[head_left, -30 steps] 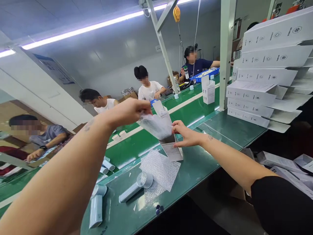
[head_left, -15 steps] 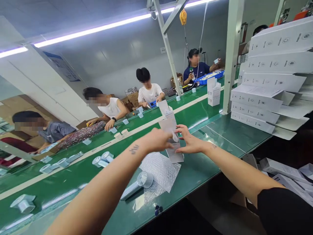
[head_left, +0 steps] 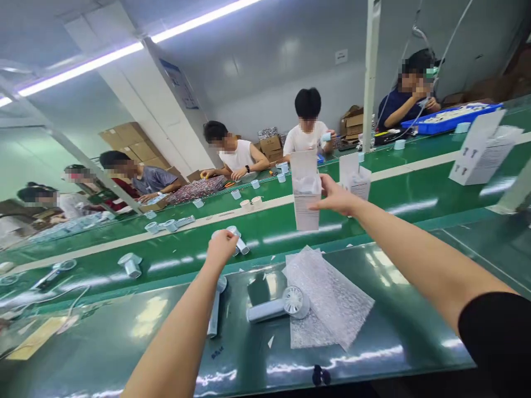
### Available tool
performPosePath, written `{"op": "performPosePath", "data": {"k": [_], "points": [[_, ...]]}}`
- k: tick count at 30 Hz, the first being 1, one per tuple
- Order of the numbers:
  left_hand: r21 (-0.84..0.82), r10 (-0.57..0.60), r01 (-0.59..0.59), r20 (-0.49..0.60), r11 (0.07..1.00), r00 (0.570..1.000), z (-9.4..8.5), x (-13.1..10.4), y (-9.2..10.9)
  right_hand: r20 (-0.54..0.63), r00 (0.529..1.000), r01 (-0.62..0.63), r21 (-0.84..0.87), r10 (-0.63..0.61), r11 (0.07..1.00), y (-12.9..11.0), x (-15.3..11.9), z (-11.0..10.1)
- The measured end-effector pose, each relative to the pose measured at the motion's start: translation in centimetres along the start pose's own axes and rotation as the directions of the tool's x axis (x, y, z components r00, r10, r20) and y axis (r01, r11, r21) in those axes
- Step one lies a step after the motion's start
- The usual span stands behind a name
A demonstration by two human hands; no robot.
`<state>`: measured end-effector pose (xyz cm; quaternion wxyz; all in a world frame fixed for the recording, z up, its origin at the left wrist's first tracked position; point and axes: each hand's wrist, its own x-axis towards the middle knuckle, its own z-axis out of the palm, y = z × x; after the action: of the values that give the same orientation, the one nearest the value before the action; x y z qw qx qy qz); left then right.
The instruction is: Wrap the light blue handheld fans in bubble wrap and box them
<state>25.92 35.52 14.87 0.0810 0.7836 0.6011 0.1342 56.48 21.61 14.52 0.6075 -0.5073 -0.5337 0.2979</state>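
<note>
My right hand (head_left: 338, 198) grips the side of an upright white box (head_left: 307, 215) at the belt; the box's flap is up and clear plastic shows inside. My left hand (head_left: 223, 244) is closed, fingertips pinched, in front of light blue handheld fans (head_left: 243, 247) on the belt. I cannot make out whether anything is between its fingers. Below, one handheld fan (head_left: 269, 310) lies with its round head on sheets of bubble wrap (head_left: 332, 304). Another light blue fan (head_left: 214, 315) is partly hidden by my left forearm.
A green conveyor belt (head_left: 178, 251) crosses behind the workbench (head_left: 166, 342). More open white boxes (head_left: 477, 160) stand on it at right. Several co-workers sit along the far side, one near a blue tray (head_left: 448, 122). A metal post (head_left: 370, 77) rises there.
My left hand has left the box and moved left toward the fans. My right hand has carried the box from the bench to the belt. The view has turned left.
</note>
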Motion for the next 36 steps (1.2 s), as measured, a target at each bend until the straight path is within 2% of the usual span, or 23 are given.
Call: {"op": "performPosePath", "data": {"k": [3,6,9,12,14,16,18,20,21,22,23,24,26,28,29,30,31,33,36], "points": [[-0.016,-0.039,0.04,0.036,0.999,0.999,4.8,1.8,-0.9,0.017,0.995,-0.095,0.05,0.095,0.994,4.0,6.3,4.7],[-0.067,-0.083,0.085,0.038,0.994,0.996,8.4,2.4,-0.7,0.03,0.988,-0.156,0.055,0.154,0.986,7.6,9.7,8.4],[-0.157,-0.143,0.144,0.021,0.977,0.99,9.7,2.7,-1.3,0.019,0.979,-0.204,0.046,0.204,0.978,9.5,10.5,9.6],[-0.316,-0.231,0.22,0.004,0.923,0.973,8.8,2.9,-1.7,-0.07,0.959,-0.273,0.016,0.274,0.962,9.4,9.5,8.7],[-0.456,-0.268,0.246,0.018,0.855,0.963,7.6,2.4,-1.1,-0.136,0.925,-0.357,0.008,0.354,0.934,8.7,7.8,8.1],[-0.582,-0.263,0.24,0.046,0.777,0.964,6.4,0.7,0.6,-0.154,0.876,-0.459,0.021,0.456,0.888,7.4,5.3,8.2],[-0.749,-0.2,0.197,0.087,0.633,0.976,5.5,-2.3,3.4,-0.044,0.812,-0.577,0.088,0.582,0.812,5.7,2.4,8.9],[-0.895,-0.079,0.149,0.128,0.42,0.989,5.0,-6.4,6.5,0.13,0.752,-0.655,0.246,0.646,0.714,3.7,-0.3,9.6],[-0.936,-0.003,0.138,0.144,0.323,0.99,5.0,-8.6,7.9,0.176,0.749,-0.654,0.349,0.639,0.671,2.7,-1.6,9.7],[-0.955,0.075,0.132,0.157,0.265,0.985,5.1,-10.8,9.2,0.179,0.762,-0.626,0.448,0.622,0.639,1.7,-2.8,9.5],[-0.957,0.147,0.119,0.163,0.266,0.976,5.4,-12.9,10.2,0.135,0.784,-0.575,0.525,0.606,0.627,0.8,-3.9,8.9],[-0.946,0.217,0.084,0.158,0.314,0.963,5.9,-14.9,10.8,0.062,0.803,-0.516,0.57,0.592,0.64,-0.1,-5.1,7.9],[-0.852,0.386,-0.09,0.136,0.515,0.912,7.4,-18.2,11.2,-0.045,0.816,-0.441,0.598,0.577,0.669,-1.5,-7.8,4.9],[-0.62,0.567,-0.353,0.184,0.701,0.802,9.0,-20.5,10.7,-0.093,0.813,-0.415,0.6,0.575,0.684,-2.5,-11.2,1.2],[-0.495,0.623,-0.458,0.244,0.739,0.743,9.8,-21.3,10.3,-0.099,0.808,-0.418,0.599,0.581,0.683,-2.9,-13.1,-0.5],[-0.411,0.642,-0.512,0.303,0.755,0.704,10.5,-21.7,9.9,-0.084,0.802,-0.434,0.598,0.591,0.674,-3.1,-15.3,-2.0],[-0.378,0.636,-0.518,0.346,0.767,0.689,10.9,-21.9,9.6,-0.05,0.799,-0.457,0.597,0.599,0.659,-3.2,-17.4,-3.1],[-0.412,0.597,-0.448,0.385,0.793,0.703,11.3,-21.7,9.3,0.052,0.793,-0.508,0.607,0.607,0.611,-3.0,-21.7,-4.1],[-0.513,0.56,-0.327,0.408,0.794,0.721,11.0,-20.7,9.5,0.233,0.777,-0.567,0.663,0.585,0.489,-1.9,-26.6,-2.6]]}}
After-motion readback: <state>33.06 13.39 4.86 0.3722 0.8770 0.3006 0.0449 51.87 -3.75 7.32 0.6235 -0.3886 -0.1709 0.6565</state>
